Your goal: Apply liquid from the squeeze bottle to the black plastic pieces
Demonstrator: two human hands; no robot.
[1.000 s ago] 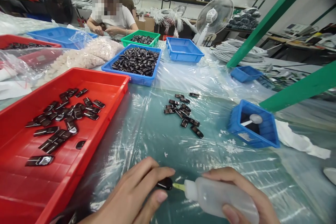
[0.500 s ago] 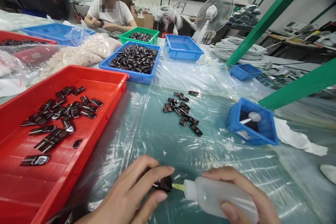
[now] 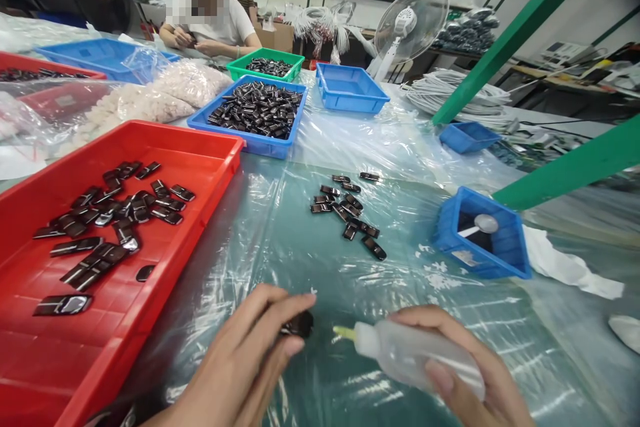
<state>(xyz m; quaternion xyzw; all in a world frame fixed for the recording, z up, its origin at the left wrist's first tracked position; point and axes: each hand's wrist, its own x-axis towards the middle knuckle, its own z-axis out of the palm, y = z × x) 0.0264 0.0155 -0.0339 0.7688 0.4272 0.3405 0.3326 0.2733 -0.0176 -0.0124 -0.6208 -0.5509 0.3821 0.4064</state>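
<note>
Between the thumb and fingers of my left hand (image 3: 250, 353) is a small glossy black plastic part (image 3: 301, 325), its far end facing right. My right hand (image 3: 465, 367) is wrapped round a translucent squeeze bottle (image 3: 425, 355), which lies tilted with its white cap and yellowish nozzle (image 3: 344, 333) pointing left. A gap separates the nozzle tip from the black part. Beyond my hands, a loose group of similar black parts (image 3: 351, 203) lies on the plastic-covered table (image 3: 280, 240).
At left stands a red tray (image 3: 200, 227) with more black parts. A blue tray (image 3: 280, 147) full of them sits behind. On the right, a blue bin (image 3: 505, 260) holds a white spoon (image 3: 485, 223) beside a green post (image 3: 575, 163). Across the table sits a person (image 3: 235, 30).
The nozzle tip was at the black part and is now apart from it. My left hand with the part has moved left and slightly up; the bottle has tilted a little.
</note>
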